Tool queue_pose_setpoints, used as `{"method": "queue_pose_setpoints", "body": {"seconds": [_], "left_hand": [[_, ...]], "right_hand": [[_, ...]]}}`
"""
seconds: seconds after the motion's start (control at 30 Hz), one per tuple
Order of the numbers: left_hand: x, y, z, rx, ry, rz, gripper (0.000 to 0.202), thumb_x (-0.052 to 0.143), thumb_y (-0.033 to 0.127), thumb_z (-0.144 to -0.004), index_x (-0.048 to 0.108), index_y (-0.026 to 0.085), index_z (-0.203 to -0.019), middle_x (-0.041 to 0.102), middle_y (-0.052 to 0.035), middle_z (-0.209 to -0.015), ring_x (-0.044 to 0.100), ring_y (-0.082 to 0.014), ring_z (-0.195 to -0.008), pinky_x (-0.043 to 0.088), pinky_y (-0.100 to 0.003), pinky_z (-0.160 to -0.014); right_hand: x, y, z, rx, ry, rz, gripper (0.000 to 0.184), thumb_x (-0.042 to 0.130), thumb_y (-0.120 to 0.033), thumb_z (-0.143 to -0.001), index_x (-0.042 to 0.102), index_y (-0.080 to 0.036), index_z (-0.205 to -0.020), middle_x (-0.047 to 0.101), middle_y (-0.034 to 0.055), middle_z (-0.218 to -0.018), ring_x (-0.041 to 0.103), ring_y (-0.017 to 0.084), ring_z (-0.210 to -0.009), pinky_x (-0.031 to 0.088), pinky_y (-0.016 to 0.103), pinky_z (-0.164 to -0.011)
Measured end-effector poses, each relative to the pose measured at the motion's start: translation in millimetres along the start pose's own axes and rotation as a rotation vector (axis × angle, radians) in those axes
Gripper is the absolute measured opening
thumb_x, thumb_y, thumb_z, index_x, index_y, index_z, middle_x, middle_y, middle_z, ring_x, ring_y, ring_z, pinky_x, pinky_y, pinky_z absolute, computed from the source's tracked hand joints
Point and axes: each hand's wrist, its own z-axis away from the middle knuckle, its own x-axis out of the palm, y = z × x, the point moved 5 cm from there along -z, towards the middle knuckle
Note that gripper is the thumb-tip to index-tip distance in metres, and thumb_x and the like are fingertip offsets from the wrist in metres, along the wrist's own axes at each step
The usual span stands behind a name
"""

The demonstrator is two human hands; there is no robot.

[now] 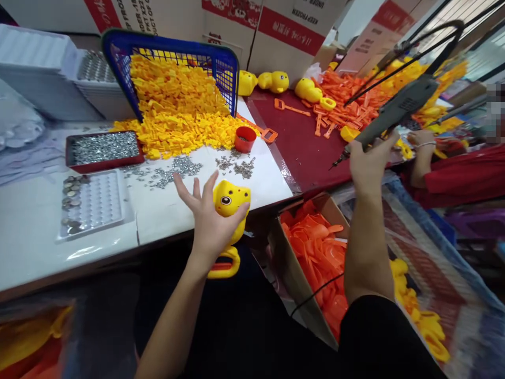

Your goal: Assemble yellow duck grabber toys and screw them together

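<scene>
My left hand (213, 223) is spread beside a yellow animal-shaped plastic toy (232, 197), thumb lying across its head and the other fingers stretched out. The toy stands upright at the table's front edge, with an eye, small dark holes and a loop handle (232, 263) below. Part of its body is hidden behind my hand. Raised at the right, my right hand (369, 160) grips an electric screwdriver (398, 105), whose bit points down and left over the dark red table part.
A blue basket (169, 39) spills yellow pieces. Nearby are a red screw tray (81, 167), white tray (104, 200), red cup (244, 139) and loose screws (187, 166). Below is a carton (290, 263) of orange parts. A co-worker's red sleeve (465, 171) is at right.
</scene>
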Motion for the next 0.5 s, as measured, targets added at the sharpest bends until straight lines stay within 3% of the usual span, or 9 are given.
{"method": "queue_pose_setpoints", "body": {"seconds": [0.03,0.1,0.2,0.37,0.5], "left_hand": [[-0.2,-3,0,-0.057,-0.02,-0.001,0.082,0.088,0.036,-0.065,0.055,0.027,-0.14,0.004,-0.0113,-0.17,0.033,-0.0402,-0.151,0.038,-0.05,-0.12],[1.2,-8,-1,-0.114,-0.092,-0.005,0.084,0.088,0.04,-0.062,0.055,0.024,-0.138,0.027,-0.0157,-0.162,0.042,-0.0377,-0.145,0.039,-0.05,-0.118],[4.5,-9,-2,-0.096,-0.195,0.013,0.075,0.081,0.043,-0.068,0.057,0.023,-0.136,0.06,-0.012,-0.132,0.057,-0.0331,-0.127,0.045,-0.052,-0.111],[3.5,-11,-2,-0.043,-0.181,0.016,0.078,0.078,0.046,-0.07,0.054,0.025,-0.141,0.066,-0.0097,-0.121,0.064,-0.0287,-0.104,0.053,-0.047,-0.095],[2.8,-16,0,-0.02,-0.168,0.065,0.074,0.078,0.045,-0.071,0.057,0.028,-0.139,0.068,-0.0065,-0.113,0.065,-0.0255,-0.099,0.055,-0.043,-0.092]], "right_hand": [[-4,11,7,0.025,-0.009,0.054,0.032,0.062,-0.047,-0.09,0.068,-0.025,-0.112,0.07,0.0057,-0.08,0.071,0.026,-0.081,0.053,0.033,-0.065],[-8,32,22,0.068,-0.036,0.135,0.027,0.062,-0.043,-0.091,0.069,-0.023,-0.108,0.071,0.0069,-0.082,0.071,0.026,-0.084,0.054,0.034,-0.068],[7,64,43,0.139,-0.111,0.253,0.023,0.06,-0.037,-0.095,0.069,-0.018,-0.102,0.07,0.0085,-0.087,0.07,0.024,-0.086,0.055,0.035,-0.073],[69,108,80,0.203,-0.374,0.325,0.028,0.064,-0.037,-0.097,0.065,-0.019,-0.118,0.067,0.0073,-0.117,0.067,0.018,-0.099,0.059,0.036,-0.085],[83,124,87,0.295,-0.527,0.46,0.032,0.063,-0.037,-0.097,0.063,-0.019,-0.124,0.065,0.0094,-0.126,0.066,0.021,-0.108,0.059,0.041,-0.091]]}}
